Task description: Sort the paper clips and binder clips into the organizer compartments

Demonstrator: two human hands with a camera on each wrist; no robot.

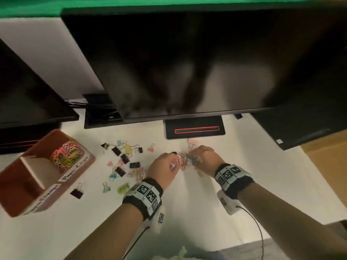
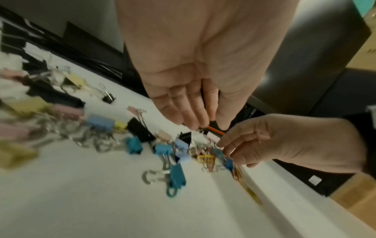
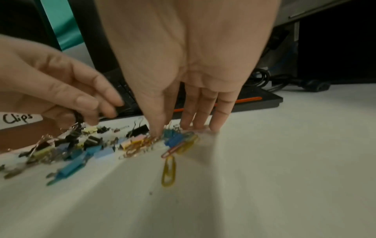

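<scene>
A brown organizer (image 1: 11, 184) stands at the left; its far compartment, labelled for paper clips, holds a heap of coloured paper clips (image 1: 65, 155). Its near compartment is dark inside. Black and pastel binder clips (image 1: 124, 158) lie scattered on the white table. Both hands meet over a mixed pile (image 2: 205, 158) at the centre. My left hand (image 1: 173, 162) points straight fingers (image 2: 191, 119) down at the pile's far side. My right hand (image 3: 162, 128) digs thumb and forefinger into the pile, pinching paper clips. A yellow paper clip (image 3: 168, 173) and a red paper clip (image 3: 173, 150) lie just in front.
A large dark monitor (image 1: 187, 62) overhangs the table, its stand base (image 1: 194, 129) right behind the hands. Another monitor (image 1: 28, 91) stands at the left behind the organizer. A cardboard box (image 1: 323, 166) borders the table's right edge.
</scene>
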